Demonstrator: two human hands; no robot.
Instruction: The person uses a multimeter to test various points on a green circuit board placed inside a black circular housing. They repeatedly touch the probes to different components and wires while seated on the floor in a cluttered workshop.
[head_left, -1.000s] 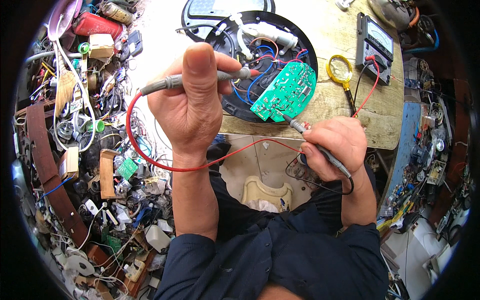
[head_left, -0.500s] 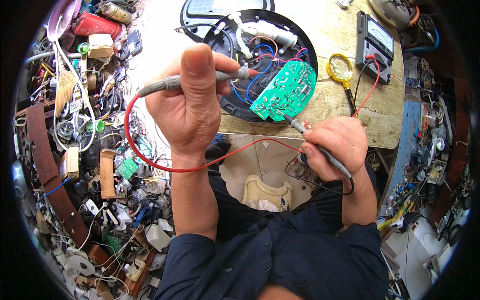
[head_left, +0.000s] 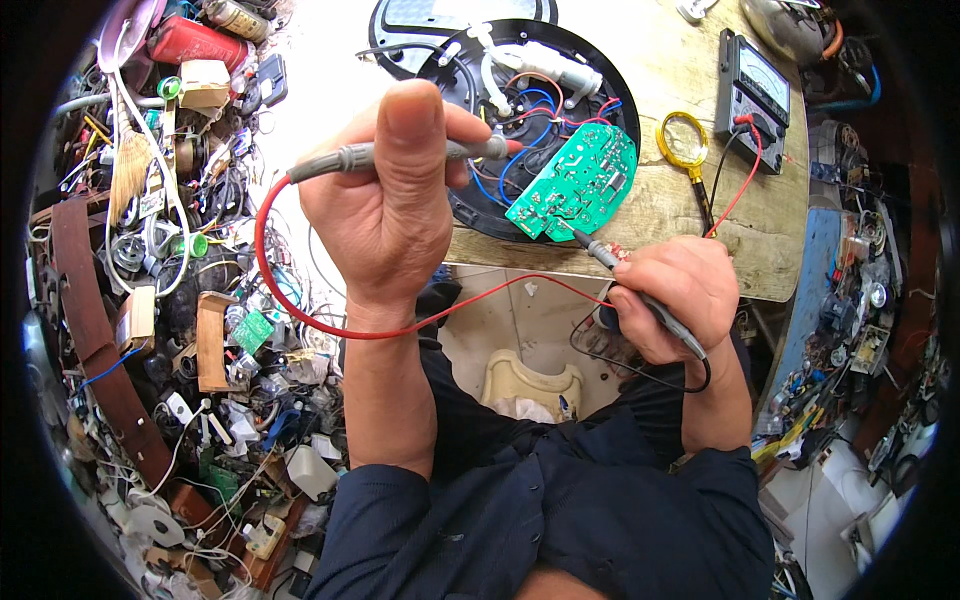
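Observation:
My left hand [head_left: 385, 190] is closed round a grey test probe [head_left: 350, 160] with a red lead. Its tip points right, over the round black housing [head_left: 632, 90]. Between the fingers of my right hand [head_left: 680, 295] is another grey test probe [head_left: 655, 312], with a black lead. That probe's tip meets or nearly meets the lower edge of a green circuit board [head_left: 585, 180]; contact is hard to tell. Blue and red wires run from the board into the housing, where a white plastic fitting [head_left: 560, 70] lies. At the far right stands an analog multimeter [head_left: 755, 95] with both leads plugged in.
A yellow-rimmed magnifying glass [head_left: 683, 145] lies on the wooden table [head_left: 770, 230], left of the meter. Piled parts and cables crowd the left side, with a straw brush [head_left: 128, 175] among them. A cream plastic stool or bin [head_left: 532, 378] is below the table edge.
The whole view has shifted slightly, so table items sit a little further right. Both hands keep their probes in nearly the same pose.

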